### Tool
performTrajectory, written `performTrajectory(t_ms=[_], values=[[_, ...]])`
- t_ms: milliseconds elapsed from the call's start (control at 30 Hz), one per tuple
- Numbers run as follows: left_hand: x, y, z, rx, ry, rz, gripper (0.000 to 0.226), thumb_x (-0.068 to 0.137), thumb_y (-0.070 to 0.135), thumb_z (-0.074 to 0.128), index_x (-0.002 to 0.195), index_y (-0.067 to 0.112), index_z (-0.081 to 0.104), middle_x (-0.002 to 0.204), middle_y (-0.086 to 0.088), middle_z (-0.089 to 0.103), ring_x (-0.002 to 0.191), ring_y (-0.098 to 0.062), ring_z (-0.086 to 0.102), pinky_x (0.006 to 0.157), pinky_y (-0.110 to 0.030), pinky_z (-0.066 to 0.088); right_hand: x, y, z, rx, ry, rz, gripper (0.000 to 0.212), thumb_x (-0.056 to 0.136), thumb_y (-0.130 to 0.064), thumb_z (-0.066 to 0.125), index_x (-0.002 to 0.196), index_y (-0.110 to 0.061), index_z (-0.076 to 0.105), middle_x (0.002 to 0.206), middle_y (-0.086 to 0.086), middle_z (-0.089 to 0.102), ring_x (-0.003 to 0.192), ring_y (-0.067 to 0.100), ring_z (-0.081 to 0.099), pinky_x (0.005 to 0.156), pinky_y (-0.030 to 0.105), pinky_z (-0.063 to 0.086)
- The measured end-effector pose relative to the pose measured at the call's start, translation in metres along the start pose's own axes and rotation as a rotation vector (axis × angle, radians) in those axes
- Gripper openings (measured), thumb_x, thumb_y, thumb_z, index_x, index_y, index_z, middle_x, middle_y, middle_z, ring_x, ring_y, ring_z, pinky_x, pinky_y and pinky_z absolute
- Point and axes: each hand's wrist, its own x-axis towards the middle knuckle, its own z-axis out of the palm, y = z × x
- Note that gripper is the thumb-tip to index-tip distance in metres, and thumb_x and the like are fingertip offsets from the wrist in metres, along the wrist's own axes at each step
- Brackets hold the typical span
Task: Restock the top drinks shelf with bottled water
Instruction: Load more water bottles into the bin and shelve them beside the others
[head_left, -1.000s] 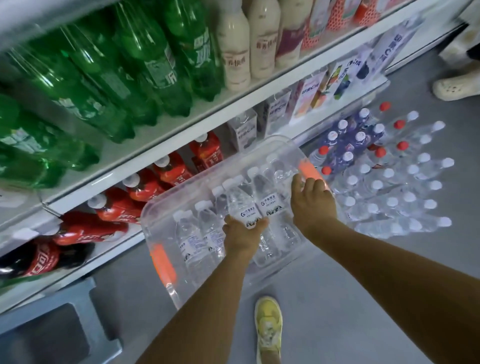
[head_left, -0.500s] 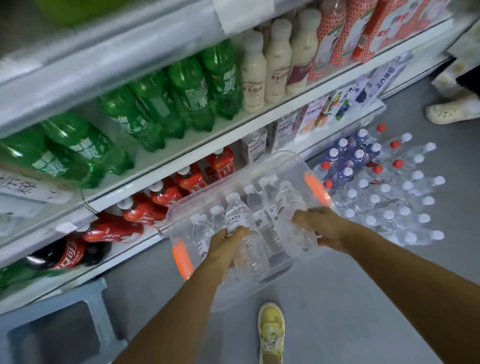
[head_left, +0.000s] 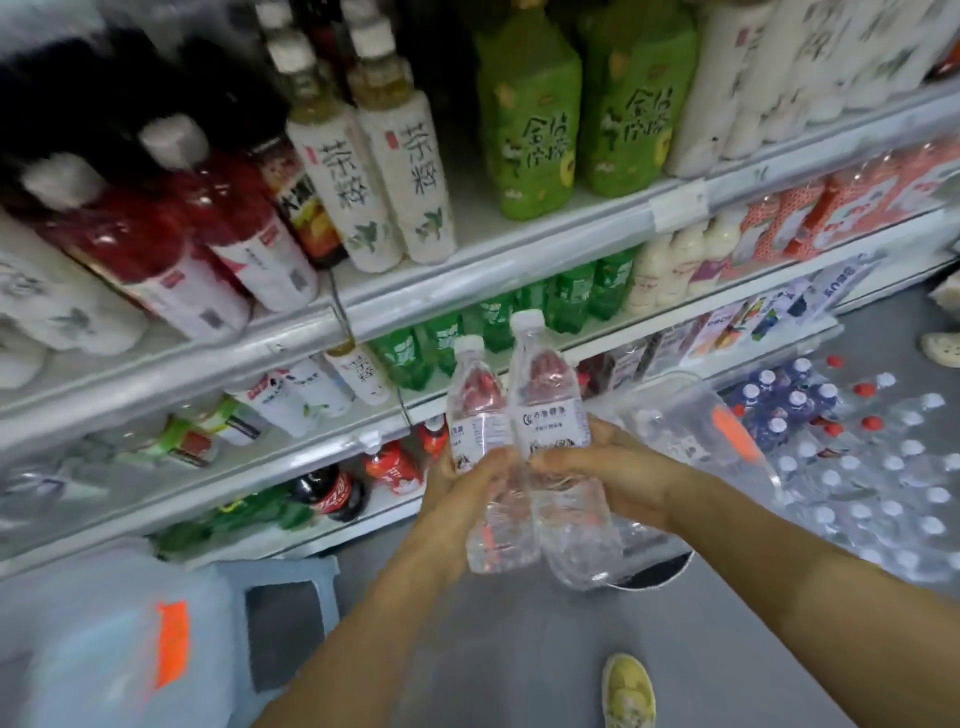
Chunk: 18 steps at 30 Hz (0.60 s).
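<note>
Bottled water is in both hands, held up in front of the shelving. The left hand (head_left: 460, 491) is wrapped round the middle of the left water bottle (head_left: 478, 410), and the right hand (head_left: 618, 475) is wrapped round the right water bottle (head_left: 548, 395). The two bottles touch side by side, and their white caps tilt up toward the shelves. Each carries a white label with a round blue logo and a row of blue Chinese characters, too blurred to read.

Just right of the hands is a clear plastic bin (head_left: 675, 410) with an orange handle (head_left: 735, 434) and blurred bottle shapes inside. Beyond it, shrink-wrapped water packs (head_left: 883, 499) with white caps lie on the grey floor. Blue-labelled bottles (head_left: 784, 405) stand near them, with a few red caps among them.

Behind the hands, the lowest shelf holds cola bottles (head_left: 332, 491) with white script on red labels. One shelf higher stand green soda bottles (head_left: 493, 319). Higher again, white tea bottles (head_left: 384, 171) show two large dark brush characters, the first apparently 茶. To their right are green tea bottles (head_left: 530, 130) with white characters, and to their left red drink bottles (head_left: 218, 228) with white lower labels. A white tag (head_left: 678, 205) is clipped to that shelf's edge.

A blue stool (head_left: 283, 608) stands below the left arm, and a yellow shoe (head_left: 628, 691) is on the floor.
</note>
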Motion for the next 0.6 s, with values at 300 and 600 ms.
performTrajectory(t_ms=[300, 600], values=[[-0.130, 0.114, -0.128, 0.119, 0.061, 0.298, 0.040, 0.083, 0.021, 0.076, 0.119, 0.026, 0.059, 0.094, 0.011, 0.076, 0.087, -0.005, 0.072, 0.075, -0.026, 0.057, -0.035, -0.082, 0.191, -0.089, 0.038, -0.279, 0.049, 0.063, -0.013, 0.079, 0.111, -0.009, 0.070, 0.104, 0.014, 0.075, 0.096, 0.030, 0.070, 0.097, 0.047, 0.050], [-0.247, 0.213, -0.221, 0.168, 0.144, 0.575, 0.061, 0.077, 0.040, 0.080, 0.131, 0.026, 0.055, 0.110, 0.010, 0.073, 0.096, -0.006, 0.070, 0.081, -0.031, 0.055, -0.090, -0.180, 0.333, -0.161, -0.102, -0.591, 0.038, 0.067, -0.015, 0.071, 0.104, -0.008, 0.068, 0.100, 0.014, 0.075, 0.091, 0.029, 0.071, 0.082, 0.037, 0.058]])
